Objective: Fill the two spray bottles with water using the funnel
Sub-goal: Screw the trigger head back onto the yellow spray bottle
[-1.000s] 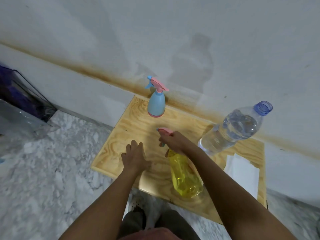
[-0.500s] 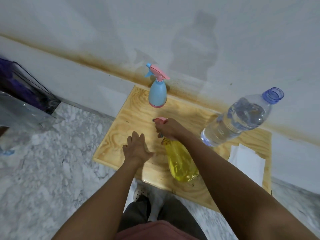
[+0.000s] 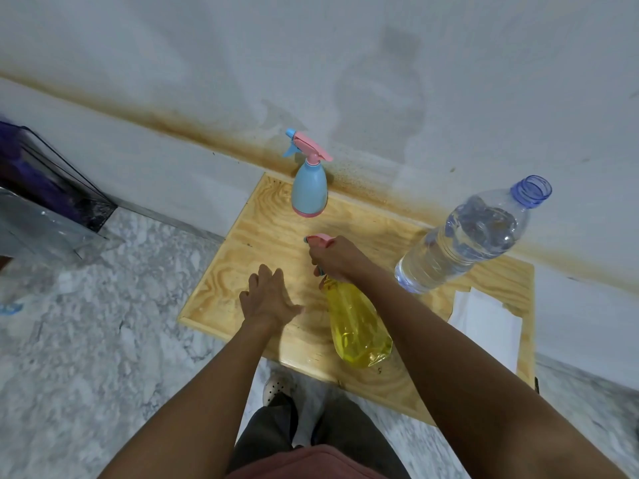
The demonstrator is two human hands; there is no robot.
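On the small wooden worktop [image 3: 262, 233] set against the stained wall, the right hand [image 3: 337, 259] had its grip wrapped around the pink spray head and neck of the yellow spray bottle [image 3: 356, 326], which stood near the front edge of the board and held yellow-tinted liquid low in its body. The left hand [image 3: 268, 299] lay just beside that bottle, fingers spread wide and flat over the wood, gripping nothing. The blue spray bottle [image 3: 308, 191] stood upright at the back edge, close to the wall, well apart from both hands. A large clear water bottle [image 3: 463, 243], uncapped, stood at the right, with a white sheet of paper [image 3: 484, 326] lying near its base. No funnel showed in view.
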